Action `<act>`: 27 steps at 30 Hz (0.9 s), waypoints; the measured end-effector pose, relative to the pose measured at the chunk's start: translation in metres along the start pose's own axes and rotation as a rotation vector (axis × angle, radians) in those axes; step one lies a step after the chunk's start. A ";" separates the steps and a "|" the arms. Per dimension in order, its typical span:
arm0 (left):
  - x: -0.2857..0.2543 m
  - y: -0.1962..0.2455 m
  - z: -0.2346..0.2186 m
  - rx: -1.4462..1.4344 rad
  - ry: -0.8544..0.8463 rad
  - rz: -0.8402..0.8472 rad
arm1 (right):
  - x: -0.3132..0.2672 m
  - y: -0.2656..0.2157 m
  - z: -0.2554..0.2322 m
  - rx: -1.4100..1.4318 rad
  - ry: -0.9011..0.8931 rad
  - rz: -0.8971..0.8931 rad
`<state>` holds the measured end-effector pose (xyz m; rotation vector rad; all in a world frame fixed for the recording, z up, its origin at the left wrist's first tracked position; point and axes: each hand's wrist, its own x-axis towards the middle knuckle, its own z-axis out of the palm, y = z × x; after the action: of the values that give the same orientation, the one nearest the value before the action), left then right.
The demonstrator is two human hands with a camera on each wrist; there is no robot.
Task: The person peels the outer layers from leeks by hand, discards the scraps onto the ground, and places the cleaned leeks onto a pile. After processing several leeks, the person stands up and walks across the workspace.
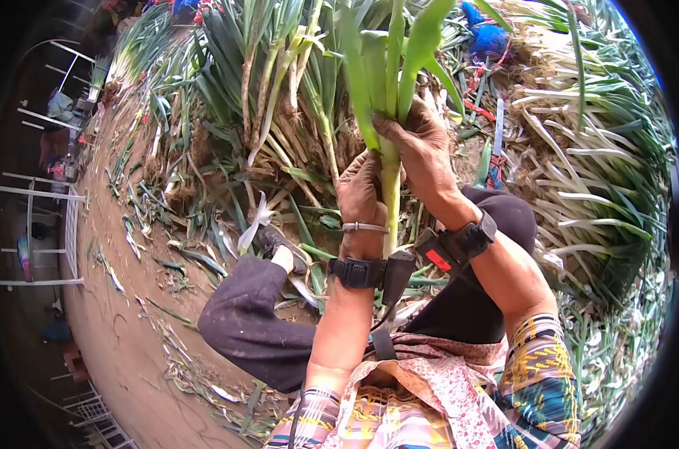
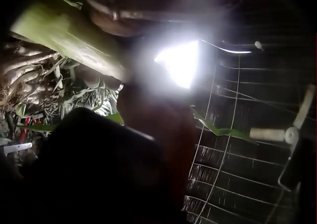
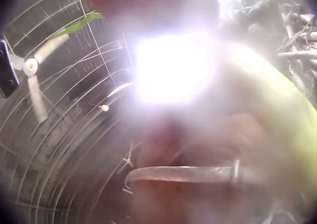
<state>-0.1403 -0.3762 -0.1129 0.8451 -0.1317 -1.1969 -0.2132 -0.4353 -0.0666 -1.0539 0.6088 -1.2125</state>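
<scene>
A thick green-leaved stalk (image 1: pixel 391 202) stands upright between the two hands. My left hand (image 1: pixel 360 187) grips its left side, fingers curled. My right hand (image 1: pixel 423 150) pinches it slightly higher, thumb across the base of the leaves (image 1: pixel 394 67). In the left wrist view the pale stalk (image 2: pixel 64 33) slants through the upper left, beside dark, blurred fingers. Glare covers the middle of the right wrist view, with the stalk (image 3: pixel 302 105) along the right edge and a bracelet (image 3: pixel 183 174) low down. Some fingertips are hidden behind the stalk.
Bundled long-leaved stalks (image 1: pixel 279 97) lie ahead; a long row of white-stemmed ones (image 1: pixel 594 157) is on the right. A blade (image 1: pixel 498 123) with a wrapped handle stands near the right knee. Blue netting (image 1: pixel 489 39) lies beyond. Leaf scraps cover parts of the brown ground (image 1: pixel 119 314).
</scene>
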 end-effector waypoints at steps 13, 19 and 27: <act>0.011 -0.007 -0.174 1.447 0.070 0.330 | 0.021 -0.035 -0.011 0.208 -0.002 -0.077; -0.016 0.016 0.010 0.765 -0.220 0.404 | 0.020 -0.025 0.000 0.207 0.052 -0.046; -0.023 0.009 0.014 1.251 -0.295 1.056 | 0.027 -0.020 -0.012 0.206 0.200 -0.025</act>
<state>-0.1499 -0.3630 -0.0897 1.3639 -1.4829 -0.0880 -0.2250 -0.4643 -0.0502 -0.7750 0.6103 -1.3812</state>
